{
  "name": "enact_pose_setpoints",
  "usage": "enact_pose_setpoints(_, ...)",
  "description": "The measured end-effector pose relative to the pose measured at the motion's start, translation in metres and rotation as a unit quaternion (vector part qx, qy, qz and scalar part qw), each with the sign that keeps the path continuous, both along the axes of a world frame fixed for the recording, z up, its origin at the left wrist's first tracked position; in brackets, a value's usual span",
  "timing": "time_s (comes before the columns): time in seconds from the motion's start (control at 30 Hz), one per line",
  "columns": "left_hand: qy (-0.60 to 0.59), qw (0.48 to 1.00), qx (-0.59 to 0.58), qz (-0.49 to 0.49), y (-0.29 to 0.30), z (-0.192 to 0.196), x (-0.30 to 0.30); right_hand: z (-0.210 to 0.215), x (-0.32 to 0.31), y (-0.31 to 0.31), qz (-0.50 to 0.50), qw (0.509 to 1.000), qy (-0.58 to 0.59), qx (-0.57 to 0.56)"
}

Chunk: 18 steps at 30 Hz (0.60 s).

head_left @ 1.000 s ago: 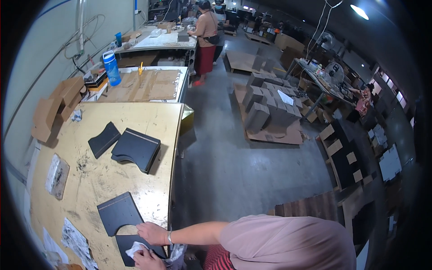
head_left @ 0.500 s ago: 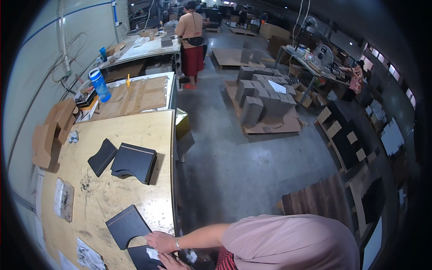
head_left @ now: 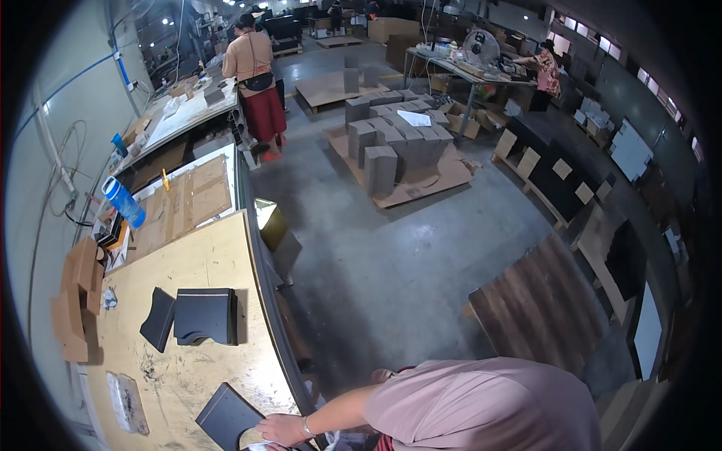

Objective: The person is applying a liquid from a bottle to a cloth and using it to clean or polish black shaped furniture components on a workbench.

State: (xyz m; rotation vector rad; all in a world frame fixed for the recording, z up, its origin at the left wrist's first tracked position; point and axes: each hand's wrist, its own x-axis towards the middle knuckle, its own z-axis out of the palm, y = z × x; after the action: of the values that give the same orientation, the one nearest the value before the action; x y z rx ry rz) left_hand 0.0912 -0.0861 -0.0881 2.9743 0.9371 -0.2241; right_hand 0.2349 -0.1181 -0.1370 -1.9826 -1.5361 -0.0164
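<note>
A dark, flat panel with a curved cut-out lies at the near edge of the pale work table. My right hand, with a bracelet at the wrist, has its bent fingers around the panel's corner beside the cut-out. A bit of white cloth shows just below these fingers, cut off by the lower rim. My left hand is out of the picture. Farther up the table sit a stack of dark cut-out panels and a single dark piece beside it.
A white, smudged block lies at the table's left. Brown cardboard leans by the wall, near a blue bottle. Grey stacked pieces stand on a floor pallet. Another person stands at the far table.
My view has swung to the right and up, so the table sits lower and farther left. My left hand has left the picture. My right hand stays at the panel's corner.
</note>
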Motion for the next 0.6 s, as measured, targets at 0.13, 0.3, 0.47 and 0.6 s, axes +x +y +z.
enact_pose_setpoints(0.13,-0.032,0.996,-0.034,-0.076,-0.023,-0.007,-0.031,-0.006,-0.001,-0.002,-0.01,0.998,-0.052,0.038)
enact_pose_setpoints(0.3,-0.089,0.974,-0.197,-0.069,0.008,-0.03,-0.072,-0.012,-0.003,0.001,-0.013,0.997,-0.039,0.06)
enact_pose_setpoints(0.47,-0.074,0.993,-0.094,-0.014,0.012,-0.002,-0.038,-0.001,-0.004,-0.003,-0.022,0.997,0.033,0.069)
enact_pose_setpoints(0.6,-0.092,0.994,-0.061,-0.003,0.031,0.001,-0.03,0.001,-0.002,-0.001,-0.009,0.997,0.066,0.038)
